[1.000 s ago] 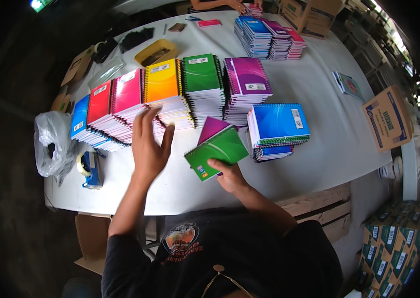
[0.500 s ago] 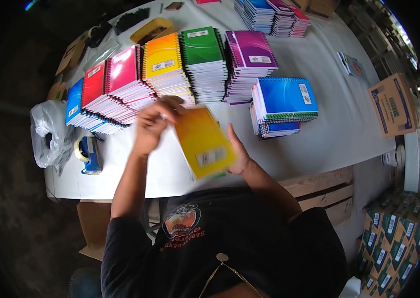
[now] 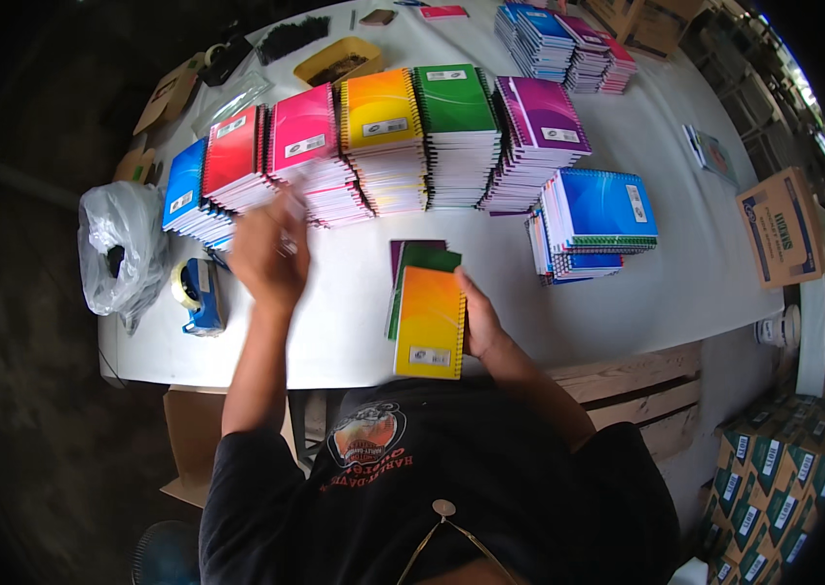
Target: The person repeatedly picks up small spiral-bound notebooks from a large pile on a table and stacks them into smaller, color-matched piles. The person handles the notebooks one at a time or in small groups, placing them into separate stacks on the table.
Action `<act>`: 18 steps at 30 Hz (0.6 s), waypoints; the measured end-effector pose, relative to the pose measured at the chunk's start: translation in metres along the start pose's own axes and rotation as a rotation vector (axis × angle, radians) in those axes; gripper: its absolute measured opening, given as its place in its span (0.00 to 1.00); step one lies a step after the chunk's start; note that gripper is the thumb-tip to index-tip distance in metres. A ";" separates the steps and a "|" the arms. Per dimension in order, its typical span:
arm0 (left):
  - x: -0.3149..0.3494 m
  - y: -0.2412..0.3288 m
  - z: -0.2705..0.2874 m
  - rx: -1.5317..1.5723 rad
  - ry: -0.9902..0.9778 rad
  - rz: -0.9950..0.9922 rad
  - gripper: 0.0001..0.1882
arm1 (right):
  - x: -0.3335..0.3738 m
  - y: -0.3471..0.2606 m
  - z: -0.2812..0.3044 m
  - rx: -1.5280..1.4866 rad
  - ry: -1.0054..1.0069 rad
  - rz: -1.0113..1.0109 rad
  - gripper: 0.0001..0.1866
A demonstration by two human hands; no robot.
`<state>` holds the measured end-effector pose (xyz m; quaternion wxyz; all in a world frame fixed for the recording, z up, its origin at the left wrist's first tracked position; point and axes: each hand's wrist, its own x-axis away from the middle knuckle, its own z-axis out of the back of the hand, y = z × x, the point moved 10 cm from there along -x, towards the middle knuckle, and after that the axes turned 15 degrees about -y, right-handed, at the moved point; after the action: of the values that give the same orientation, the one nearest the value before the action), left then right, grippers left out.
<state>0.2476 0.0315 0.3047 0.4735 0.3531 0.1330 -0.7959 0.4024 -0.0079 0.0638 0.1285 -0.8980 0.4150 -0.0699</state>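
Observation:
My right hand grips a yellow spiral notebook by its right edge, with the thumb along the spiral. Beneath it a green notebook and a purple notebook stick out, fanned toward the far side. My left hand is raised by the near side of the pink notebook stack, its fingers smeared by motion. Left of that stack stand the red stack and the blue stack. To its right are the yellow stack, green stack and purple stack.
A pile with a blue notebook on top stands at the right. Tape dispenser and plastic bag lie at the left. Behind are a yellow tray and more notebook stacks. A carton is by the right edge.
My left hand has let go of the yellow notebook and moved left toward the pink stack. The yellow notebook now lies over the green and purple ones at my right hand. The view has shifted slightly.

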 end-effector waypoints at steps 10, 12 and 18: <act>-0.010 -0.071 -0.008 -0.181 -0.218 0.065 0.25 | -0.009 -0.009 0.020 0.247 0.191 0.098 0.20; -0.013 -0.104 0.002 -0.289 -0.251 0.086 0.20 | -0.014 0.004 0.010 0.153 0.118 0.085 0.20; 0.027 -0.105 0.050 0.903 0.020 0.282 0.07 | -0.023 0.024 -0.008 0.064 0.051 0.025 0.29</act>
<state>0.1291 0.0404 0.3090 0.3746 0.5459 -0.2710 -0.6987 0.3682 -0.0063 0.0645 0.1475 -0.8861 0.4268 -0.1044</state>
